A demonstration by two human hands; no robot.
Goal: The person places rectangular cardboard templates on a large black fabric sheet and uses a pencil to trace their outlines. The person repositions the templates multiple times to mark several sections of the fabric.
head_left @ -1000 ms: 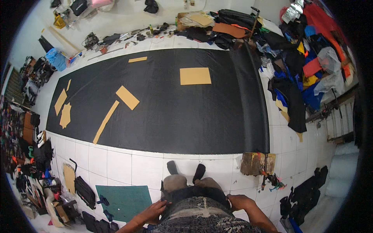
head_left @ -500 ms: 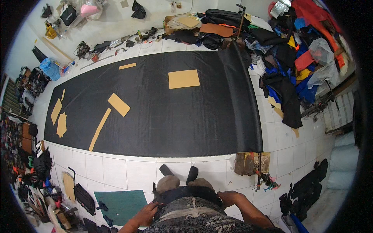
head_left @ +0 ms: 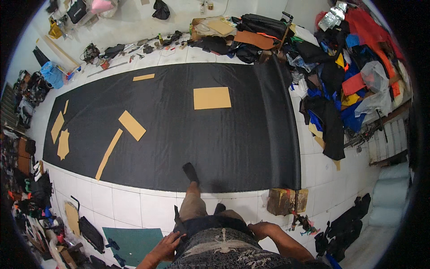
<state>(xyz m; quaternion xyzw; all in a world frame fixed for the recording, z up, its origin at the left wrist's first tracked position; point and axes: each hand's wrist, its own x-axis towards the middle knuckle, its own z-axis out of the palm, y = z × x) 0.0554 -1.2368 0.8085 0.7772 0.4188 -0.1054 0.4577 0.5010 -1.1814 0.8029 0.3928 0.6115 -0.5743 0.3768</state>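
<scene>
At my waist, my left hand [head_left: 169,245] is closed at the lower end of a black strap [head_left: 178,219] that sticks out past my hip. My right hand [head_left: 263,230] is bent in against the other side of the black waistband [head_left: 215,222], its fingertips hidden there. On the floor ahead lies a long sheet of black fabric [head_left: 170,148], its right end wound into a roll [head_left: 286,134]. Tan card patterns rest on it: a large rectangle [head_left: 212,98], a smaller rectangle [head_left: 132,125], a long strip [head_left: 109,154], a notched piece [head_left: 63,144] and several others. My left foot [head_left: 190,172] stands on the fabric.
A worn box [head_left: 281,201] sits by the roll's near end. Scraps and clothes are heaped [head_left: 354,80] at the far right. Small tools, including scissors [head_left: 140,56], line the far wall. A green mat [head_left: 134,244] lies near left, beside clutter [head_left: 40,215].
My left foot has stepped forward from the tiles onto the black fabric. The view has shifted slightly, while both hands stay at my waist.
</scene>
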